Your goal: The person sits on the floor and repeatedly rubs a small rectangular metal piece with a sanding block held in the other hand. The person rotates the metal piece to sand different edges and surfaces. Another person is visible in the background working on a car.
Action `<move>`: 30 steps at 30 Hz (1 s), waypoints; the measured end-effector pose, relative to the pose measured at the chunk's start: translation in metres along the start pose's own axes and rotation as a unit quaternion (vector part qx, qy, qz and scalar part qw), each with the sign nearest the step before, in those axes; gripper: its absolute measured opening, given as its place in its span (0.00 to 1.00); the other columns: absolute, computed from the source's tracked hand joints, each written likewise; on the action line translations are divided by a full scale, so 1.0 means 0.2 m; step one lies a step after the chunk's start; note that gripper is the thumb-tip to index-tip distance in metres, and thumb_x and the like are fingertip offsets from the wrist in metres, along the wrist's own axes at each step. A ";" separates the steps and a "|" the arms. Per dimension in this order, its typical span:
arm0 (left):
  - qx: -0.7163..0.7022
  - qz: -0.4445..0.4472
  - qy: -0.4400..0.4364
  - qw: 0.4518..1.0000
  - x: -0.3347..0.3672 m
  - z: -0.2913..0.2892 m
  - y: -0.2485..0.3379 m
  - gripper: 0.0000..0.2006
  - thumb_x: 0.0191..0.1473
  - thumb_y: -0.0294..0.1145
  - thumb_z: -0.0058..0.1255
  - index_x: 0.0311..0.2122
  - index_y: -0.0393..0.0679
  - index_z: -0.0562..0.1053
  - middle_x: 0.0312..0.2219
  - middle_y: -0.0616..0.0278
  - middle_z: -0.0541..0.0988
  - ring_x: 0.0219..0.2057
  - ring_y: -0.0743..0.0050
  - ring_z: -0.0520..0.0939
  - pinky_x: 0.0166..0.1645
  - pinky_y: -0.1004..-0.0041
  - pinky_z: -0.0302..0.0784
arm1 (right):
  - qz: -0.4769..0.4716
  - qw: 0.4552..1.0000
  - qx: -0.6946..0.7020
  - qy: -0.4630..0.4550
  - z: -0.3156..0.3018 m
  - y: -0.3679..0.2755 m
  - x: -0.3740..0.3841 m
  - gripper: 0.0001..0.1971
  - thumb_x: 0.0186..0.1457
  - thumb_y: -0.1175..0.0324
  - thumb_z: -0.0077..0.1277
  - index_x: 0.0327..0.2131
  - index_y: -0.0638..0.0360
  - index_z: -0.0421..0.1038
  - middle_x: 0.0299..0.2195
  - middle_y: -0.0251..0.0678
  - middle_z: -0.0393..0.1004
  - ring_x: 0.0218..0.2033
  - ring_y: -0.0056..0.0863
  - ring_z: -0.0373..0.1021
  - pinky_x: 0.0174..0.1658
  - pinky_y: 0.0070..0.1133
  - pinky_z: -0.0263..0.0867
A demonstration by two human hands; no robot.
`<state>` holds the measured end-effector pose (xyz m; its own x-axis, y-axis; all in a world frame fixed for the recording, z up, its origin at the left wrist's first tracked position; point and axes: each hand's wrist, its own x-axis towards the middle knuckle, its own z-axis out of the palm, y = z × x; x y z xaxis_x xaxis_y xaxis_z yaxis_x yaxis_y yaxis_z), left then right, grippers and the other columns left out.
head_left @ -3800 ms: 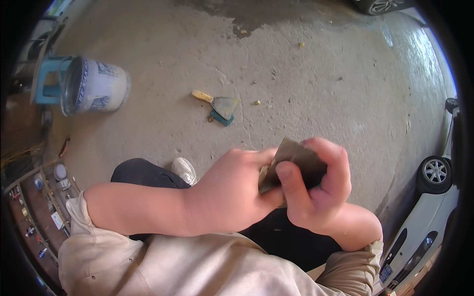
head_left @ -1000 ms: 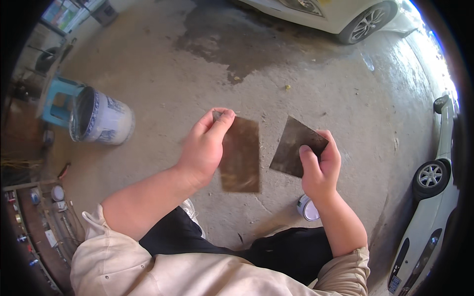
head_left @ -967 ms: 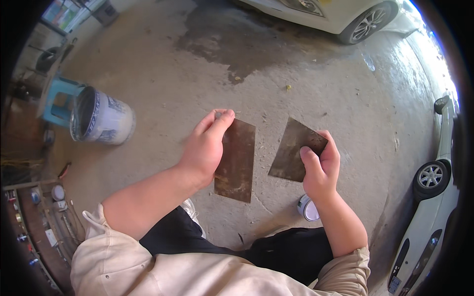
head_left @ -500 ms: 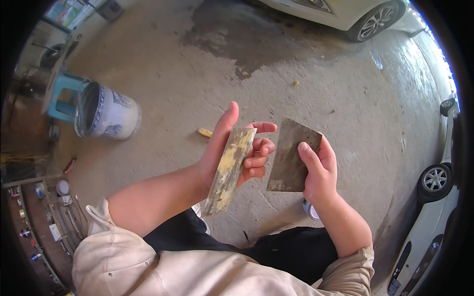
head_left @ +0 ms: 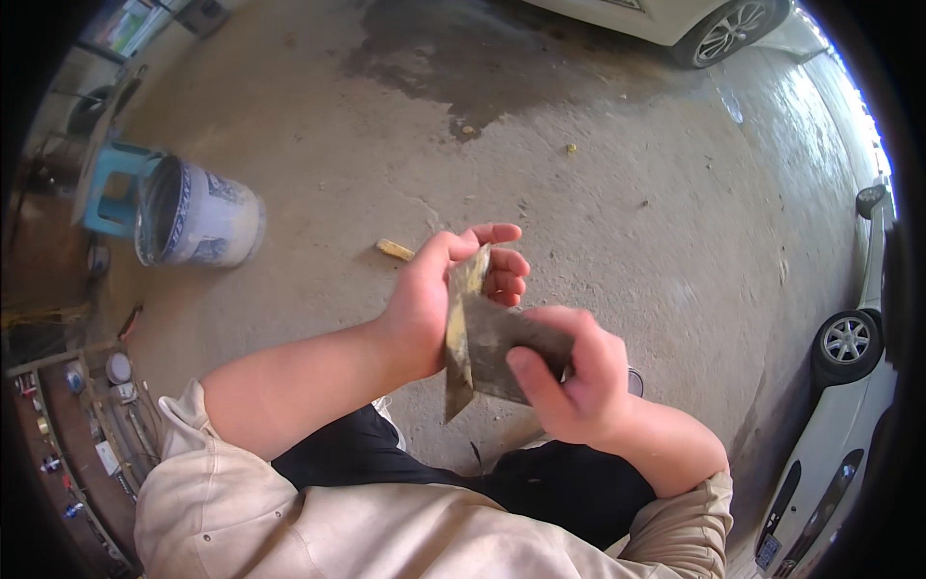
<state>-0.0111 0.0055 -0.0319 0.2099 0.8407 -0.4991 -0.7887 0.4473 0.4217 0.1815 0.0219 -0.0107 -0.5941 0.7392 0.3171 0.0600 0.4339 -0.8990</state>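
Observation:
A flat putty scraper [head_left: 456, 362], smeared with yellow putty toward its upper end, rests in my left hand [head_left: 415, 304], whose fingertips curl behind it. My right hand [head_left: 590, 372] grips a grey metal scraper plate [head_left: 502, 338], thumb on the near face and fingers behind. The grey plate's left edge meets the face of the putty-smeared scraper, seen nearly edge-on. Both tools are held in the air above my lap.
On the concrete floor lies a yellowish strip [head_left: 394, 250]. A can [head_left: 635, 382] is partly hidden behind my right wrist. To the left are a white-blue bucket [head_left: 224, 217], a blue stool [head_left: 111, 188] and a tool rack [head_left: 72, 434]. White cars [head_left: 666, 19] stand ahead and right.
My right hand has moved left and brought the grey plate against the left scraper. The left scraper has turned more edge-on, with less putty showing on its face.

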 end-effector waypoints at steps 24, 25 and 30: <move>0.308 0.109 0.090 0.941 0.03 -0.06 0.03 0.48 0.62 0.71 0.24 0.71 0.35 0.45 0.69 0.42 0.50 0.72 0.54 0.46 0.73 0.56 0.40 | 0.452 0.799 0.394 -0.038 -0.03 0.42 0.06 0.14 0.62 0.66 0.57 0.46 0.66 0.73 0.40 0.34 0.79 0.40 0.21 0.75 0.45 0.23 0.72; 0.298 0.146 0.128 0.935 0.04 -0.07 0.04 0.46 0.64 0.67 0.24 0.69 0.31 0.49 0.69 0.41 0.52 0.72 0.53 0.45 0.73 0.55 0.37 | 0.448 0.834 0.321 -0.028 -0.04 0.51 0.06 0.14 0.61 0.67 0.58 0.45 0.66 0.73 0.38 0.34 0.79 0.38 0.20 0.75 0.43 0.23 0.72; 0.294 0.239 0.139 0.915 0.03 -0.03 0.10 0.42 0.65 0.64 0.25 0.68 0.32 0.53 0.68 0.40 0.53 0.72 0.52 0.45 0.73 0.53 0.38 | 0.475 0.863 -0.113 -0.132 -0.09 0.91 -0.09 0.22 0.54 0.61 0.63 0.47 0.66 0.73 0.34 0.44 0.81 0.37 0.33 0.78 0.44 0.27 0.72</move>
<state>-0.0295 0.0169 -0.0314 -0.2972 0.9096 -0.2903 -0.2869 0.2049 0.9358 0.2188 0.0964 -0.1739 -0.3512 0.6866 -0.6366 0.7577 -0.1911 -0.6241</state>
